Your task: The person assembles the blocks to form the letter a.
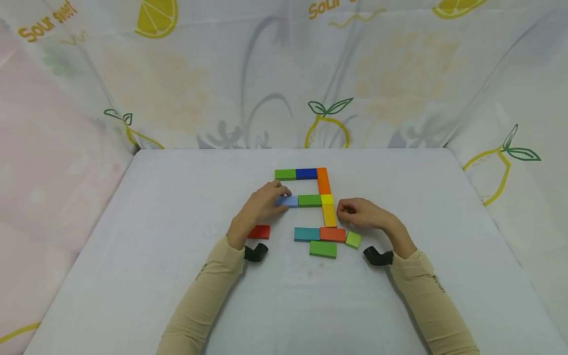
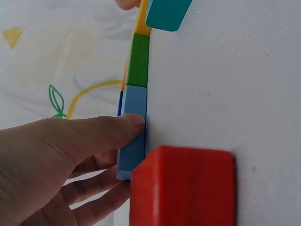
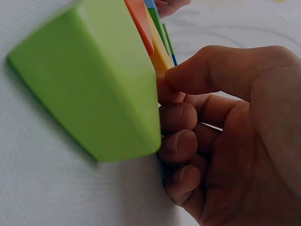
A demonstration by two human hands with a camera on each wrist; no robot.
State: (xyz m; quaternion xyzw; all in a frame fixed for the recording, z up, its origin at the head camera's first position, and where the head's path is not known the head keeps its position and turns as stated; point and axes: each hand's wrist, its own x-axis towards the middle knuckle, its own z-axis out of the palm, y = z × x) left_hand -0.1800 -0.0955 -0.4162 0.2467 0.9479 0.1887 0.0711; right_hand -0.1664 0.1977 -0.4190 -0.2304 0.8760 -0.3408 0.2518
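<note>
My left hand (image 1: 262,203) pinches a light blue block (image 1: 287,201) between thumb and fingers. In the left wrist view, the thumb lies on the near side of this block (image 2: 134,134), which sits end to end with a green block (image 2: 138,59). That green block (image 1: 309,200) leads right to a small yellow block (image 1: 327,199). My right hand (image 1: 361,213) rests just right of a long yellow block (image 1: 329,215), its fingers curled and thumb tip against the index finger. Nothing shows in its grasp. A lime green block (image 3: 94,89) stands close beside it in the right wrist view.
Behind, a green block (image 1: 285,175), a dark blue block (image 1: 306,173) and an orange block (image 1: 324,181) form a corner. Nearer lie a teal block (image 1: 307,234), an orange-red block (image 1: 333,234), another green block (image 1: 323,249) and a red block (image 1: 262,231) by the left wrist.
</note>
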